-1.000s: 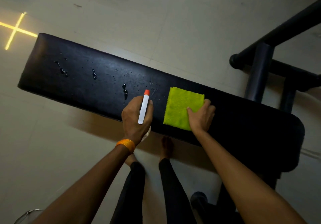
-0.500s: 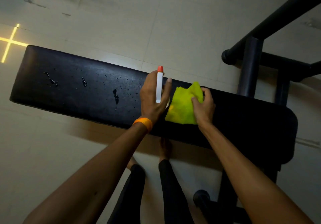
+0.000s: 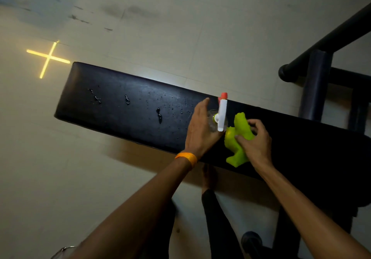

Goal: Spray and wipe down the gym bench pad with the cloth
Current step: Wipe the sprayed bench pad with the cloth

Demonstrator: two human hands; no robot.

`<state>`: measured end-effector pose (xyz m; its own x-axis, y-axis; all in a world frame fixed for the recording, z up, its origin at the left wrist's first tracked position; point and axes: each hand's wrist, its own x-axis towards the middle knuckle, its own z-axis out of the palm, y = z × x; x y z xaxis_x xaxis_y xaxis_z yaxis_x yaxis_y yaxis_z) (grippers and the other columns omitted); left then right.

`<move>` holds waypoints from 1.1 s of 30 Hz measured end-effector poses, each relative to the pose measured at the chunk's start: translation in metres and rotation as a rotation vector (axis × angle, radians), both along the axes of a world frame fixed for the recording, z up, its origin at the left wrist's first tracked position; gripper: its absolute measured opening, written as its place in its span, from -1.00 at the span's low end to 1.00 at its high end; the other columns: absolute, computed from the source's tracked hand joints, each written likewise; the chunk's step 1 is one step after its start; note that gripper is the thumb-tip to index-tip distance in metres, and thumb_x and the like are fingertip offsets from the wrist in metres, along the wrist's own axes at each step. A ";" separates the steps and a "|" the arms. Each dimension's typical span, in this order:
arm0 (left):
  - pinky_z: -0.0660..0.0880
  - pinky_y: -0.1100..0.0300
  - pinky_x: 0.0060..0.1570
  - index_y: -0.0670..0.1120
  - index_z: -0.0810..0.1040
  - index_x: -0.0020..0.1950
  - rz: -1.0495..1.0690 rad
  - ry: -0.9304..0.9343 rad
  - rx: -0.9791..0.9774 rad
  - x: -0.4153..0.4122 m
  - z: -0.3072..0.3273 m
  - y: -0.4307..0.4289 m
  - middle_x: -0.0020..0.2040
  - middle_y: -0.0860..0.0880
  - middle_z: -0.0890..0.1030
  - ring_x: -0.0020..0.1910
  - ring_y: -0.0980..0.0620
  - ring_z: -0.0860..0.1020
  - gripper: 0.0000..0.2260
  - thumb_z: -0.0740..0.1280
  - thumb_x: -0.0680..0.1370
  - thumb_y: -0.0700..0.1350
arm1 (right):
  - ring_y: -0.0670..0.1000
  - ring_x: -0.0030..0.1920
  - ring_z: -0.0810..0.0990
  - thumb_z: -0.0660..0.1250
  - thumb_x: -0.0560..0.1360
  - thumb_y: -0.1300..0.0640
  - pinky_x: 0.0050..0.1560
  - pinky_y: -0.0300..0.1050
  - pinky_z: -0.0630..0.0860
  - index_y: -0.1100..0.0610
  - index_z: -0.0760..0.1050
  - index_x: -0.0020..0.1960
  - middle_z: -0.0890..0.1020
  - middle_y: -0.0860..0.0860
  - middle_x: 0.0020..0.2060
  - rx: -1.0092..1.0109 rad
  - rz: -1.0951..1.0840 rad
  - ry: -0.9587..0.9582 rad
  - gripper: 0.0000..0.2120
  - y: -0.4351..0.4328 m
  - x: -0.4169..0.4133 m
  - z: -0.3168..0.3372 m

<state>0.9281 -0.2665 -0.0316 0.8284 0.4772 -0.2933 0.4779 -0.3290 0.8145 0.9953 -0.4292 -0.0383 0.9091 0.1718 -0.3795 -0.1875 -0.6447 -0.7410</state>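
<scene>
Cloth first: lime green and soft, it sits bunched in my right hand, fingers closed on it, just above the black bench pad. It looks light and floppy, so I judge a broad, flat palm over the middle would wipe better than this pinch. My left hand grips the clear spray bottle beside it. Droplets bead on the pad's left half; the vinyl looks slick.

Bare forearms, orange wristband on left wrist, black trousers, bare feet
</scene>
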 end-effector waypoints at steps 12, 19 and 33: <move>0.64 -0.05 -0.17 -0.10 0.58 -0.13 0.154 0.224 -0.262 -0.109 -0.003 0.050 -0.25 -0.03 0.66 -0.21 -0.03 0.66 -0.58 0.40 0.51 0.27 | -0.11 -0.13 0.62 0.50 0.44 0.30 -0.11 -0.42 0.48 0.02 0.58 0.06 0.67 -0.05 -0.10 0.130 0.128 -0.016 -0.72 0.106 -0.130 0.006; 0.64 -0.11 -0.13 -0.10 0.67 -0.08 0.179 0.043 -0.247 -0.156 0.002 0.149 -0.28 -0.10 0.67 -0.23 -0.08 0.65 -0.55 0.26 0.58 0.27 | -0.09 -0.23 0.67 0.53 0.41 0.16 -0.12 -0.10 0.62 -0.05 0.63 0.04 0.73 0.02 -0.18 0.289 0.069 0.167 -0.76 0.193 -0.150 0.018; 0.58 -0.19 -0.10 -0.11 0.56 0.19 0.098 -0.087 -0.116 -0.103 0.021 0.286 -0.07 -0.14 0.67 -0.17 -0.20 0.60 -0.73 0.22 0.56 -0.06 | -0.13 -0.20 0.59 0.27 0.36 0.18 -0.17 -0.28 0.46 0.08 0.65 -0.13 0.70 -0.06 -0.19 0.192 -0.021 0.018 -0.80 0.297 -0.130 0.026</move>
